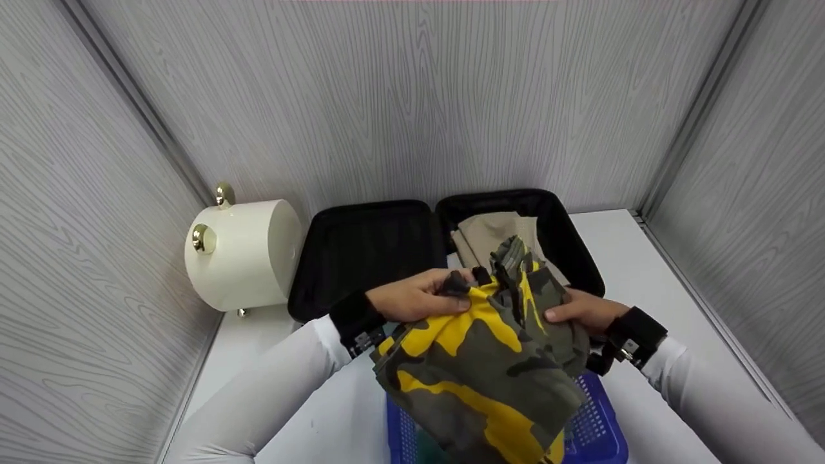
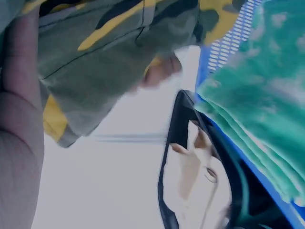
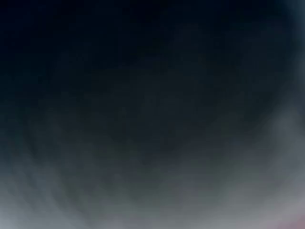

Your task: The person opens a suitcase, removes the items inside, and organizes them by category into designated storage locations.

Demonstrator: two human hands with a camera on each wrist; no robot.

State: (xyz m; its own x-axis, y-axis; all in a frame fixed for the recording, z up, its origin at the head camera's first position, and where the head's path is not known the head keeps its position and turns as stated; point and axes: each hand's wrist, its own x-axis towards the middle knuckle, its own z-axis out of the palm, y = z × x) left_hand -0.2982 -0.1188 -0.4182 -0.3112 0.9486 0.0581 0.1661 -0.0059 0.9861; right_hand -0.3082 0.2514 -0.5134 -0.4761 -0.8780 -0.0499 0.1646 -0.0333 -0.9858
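one camouflage garment (image 1: 486, 367) between hands (image 1: 419, 298)

No writing (in any view) is legible.

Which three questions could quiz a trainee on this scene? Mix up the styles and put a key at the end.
1. What do the person's left grip and right grip both hold?
2. True or false: in the head view, the folded beige garment lies in the right half of the open black suitcase.
3. What colour is the perforated basket in the head view?
a) red
b) blue
c) white

Key:
1. A camouflage garment with yellow patches.
2. True.
3. b) blue.
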